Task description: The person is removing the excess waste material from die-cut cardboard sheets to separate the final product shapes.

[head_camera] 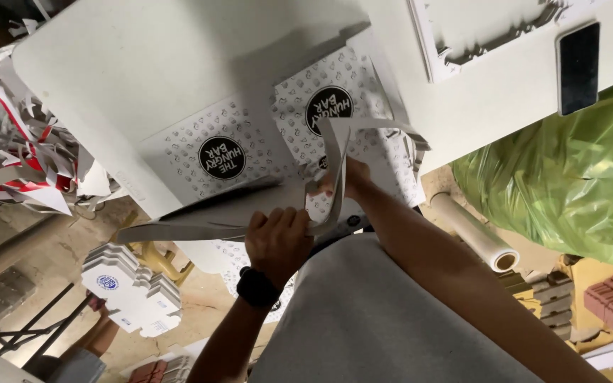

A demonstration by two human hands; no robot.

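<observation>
White worktable under printed card sheets; my left hand and right hand both clamp grey offcut strip.

On the white table lie flat white die-cut box blanks patterned with small grey icons and round black labels, a dark-screened phone rests at the far right, and a stack of white blanks with a blue round label sits lower left.
</observation>
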